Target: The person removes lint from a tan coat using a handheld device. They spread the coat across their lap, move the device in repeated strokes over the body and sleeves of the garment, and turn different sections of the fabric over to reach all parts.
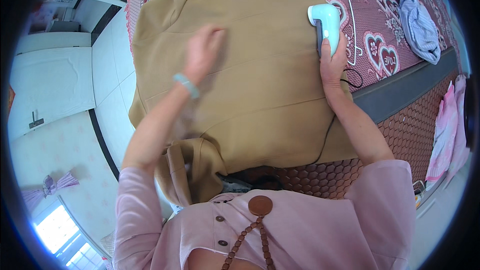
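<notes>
A tan coat [262, 71] of thick cloth lies spread over the bed, with a bunched sleeve end [195, 168] at its near left. My right hand [333, 60] grips a mint-green fabric shaver [329, 17] by its handle at the coat's right edge. The shaver's white round head faces left, and a black cord [327, 138] trails from the handle down across the coat. Above the coat's left half is my left hand [206, 47], blurred, its fingers drawn together. Whether anything is in those fingers cannot be seen. A pale green bangle [186, 85] circles the left wrist.
The bed has a red patterned cover [360, 15] and a dark edge board [405, 78]. On it lie a white wire hanger [352, 18] and a crumpled blue striped cloth [416, 22]. Pink cloths [444, 127] hang at the right. A white door [56, 86] stands left.
</notes>
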Tool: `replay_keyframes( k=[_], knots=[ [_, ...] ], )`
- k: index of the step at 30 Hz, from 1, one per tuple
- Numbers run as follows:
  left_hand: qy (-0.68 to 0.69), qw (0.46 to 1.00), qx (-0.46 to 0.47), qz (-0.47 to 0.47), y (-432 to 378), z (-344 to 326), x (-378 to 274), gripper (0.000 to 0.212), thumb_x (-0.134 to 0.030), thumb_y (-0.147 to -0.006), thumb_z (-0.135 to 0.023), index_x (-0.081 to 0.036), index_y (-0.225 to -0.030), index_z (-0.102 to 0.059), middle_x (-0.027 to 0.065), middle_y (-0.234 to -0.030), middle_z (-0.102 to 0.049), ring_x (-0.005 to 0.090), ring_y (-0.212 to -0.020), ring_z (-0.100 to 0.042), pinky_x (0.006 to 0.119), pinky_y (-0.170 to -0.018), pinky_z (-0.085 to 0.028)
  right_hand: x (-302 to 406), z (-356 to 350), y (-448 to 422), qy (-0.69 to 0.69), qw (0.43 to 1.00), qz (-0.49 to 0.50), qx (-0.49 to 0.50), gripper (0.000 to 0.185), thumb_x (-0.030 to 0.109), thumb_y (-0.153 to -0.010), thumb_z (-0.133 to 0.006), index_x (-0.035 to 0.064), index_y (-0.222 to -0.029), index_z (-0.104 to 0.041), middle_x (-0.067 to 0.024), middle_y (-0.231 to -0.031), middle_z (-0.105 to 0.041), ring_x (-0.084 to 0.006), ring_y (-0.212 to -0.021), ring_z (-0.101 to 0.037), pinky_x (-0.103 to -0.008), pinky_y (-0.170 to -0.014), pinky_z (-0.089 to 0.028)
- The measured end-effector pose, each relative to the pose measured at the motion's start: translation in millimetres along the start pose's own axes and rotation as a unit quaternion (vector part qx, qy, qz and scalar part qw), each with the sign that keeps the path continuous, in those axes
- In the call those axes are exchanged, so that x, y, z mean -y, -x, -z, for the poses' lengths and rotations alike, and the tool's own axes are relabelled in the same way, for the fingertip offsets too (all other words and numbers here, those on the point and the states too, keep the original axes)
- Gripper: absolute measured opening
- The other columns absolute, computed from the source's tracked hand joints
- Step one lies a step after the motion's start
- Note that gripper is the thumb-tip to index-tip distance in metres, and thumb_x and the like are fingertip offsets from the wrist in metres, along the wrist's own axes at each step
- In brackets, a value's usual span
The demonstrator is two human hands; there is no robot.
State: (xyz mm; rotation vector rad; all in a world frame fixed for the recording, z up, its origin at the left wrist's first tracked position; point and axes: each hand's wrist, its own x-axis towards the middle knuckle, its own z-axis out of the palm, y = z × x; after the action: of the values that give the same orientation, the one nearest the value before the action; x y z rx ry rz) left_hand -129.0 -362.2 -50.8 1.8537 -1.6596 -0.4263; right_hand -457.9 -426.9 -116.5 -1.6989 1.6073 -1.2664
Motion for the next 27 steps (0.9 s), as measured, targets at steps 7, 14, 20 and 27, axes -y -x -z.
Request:
replay_keyframes(
  k=[7, 14, 20, 27],
  knots=[
    [0.05, 0.997, -0.022, -0.046, -42, -116, -63, 0.027, -0.02, -0.086, -0.07, -0.01, -0.111, -0.068, 0.0116, -0.088, -0.061, 0.0264, -0.081, -0.063, 0.04, -0.072, -0.051, -5, -3, 3, 0.017, 1.0, 0.018, -0.009, 0.055, 0.028, -0.091, -0.059, -0.0016, -0.135, -0.045, -0.0249, -0.117, -0.061, -0.0395, -0.102, -0.062, -0.0435, -0.089, -0.048],
    [-0.037, 0.998, -0.025, -0.049, -47, -134, -66, 0.011, -0.017, -0.088, -0.065, -0.007, -0.092, -0.062, 0.0137, -0.092, -0.06, 0.034, -0.083, -0.06, 0.044, -0.071, -0.049, -8, -4, 2, 0.03, 0.998, 0.053, -0.028, 0.055, 0.028, -0.091, -0.059, -0.0018, -0.135, -0.045, -0.0254, -0.113, -0.062, -0.0407, -0.098, -0.063, -0.0446, -0.086, -0.049],
    [0.105, 0.99, -0.086, -0.049, -43, -125, -35, 0.014, -0.018, -0.096, -0.058, -0.005, -0.09, -0.056, 0.0104, -0.082, -0.058, 0.0245, -0.074, -0.058, 0.04, -0.066, -0.047, -1, -5, 1, 0.027, 0.998, 0.056, -0.022, 0.054, 0.028, -0.09, -0.059, -0.0008, -0.134, -0.046, -0.0253, -0.11, -0.062, -0.0407, -0.096, -0.063, -0.045, -0.084, -0.049],
    [0.319, 0.923, -0.076, 0.202, 42, 11, 18, 0.017, -0.024, -0.104, -0.049, -0.011, -0.095, -0.054, -0.0021, -0.078, -0.051, 0.0066, -0.066, -0.042, 0.022, -0.059, -0.037, 4, -5, 2, 0.02, 0.999, 0.034, -0.017, 0.053, 0.026, -0.089, -0.06, 0.0014, -0.133, -0.047, -0.0245, -0.108, -0.063, -0.0404, -0.095, -0.063, -0.045, -0.084, -0.049]
  ],
)
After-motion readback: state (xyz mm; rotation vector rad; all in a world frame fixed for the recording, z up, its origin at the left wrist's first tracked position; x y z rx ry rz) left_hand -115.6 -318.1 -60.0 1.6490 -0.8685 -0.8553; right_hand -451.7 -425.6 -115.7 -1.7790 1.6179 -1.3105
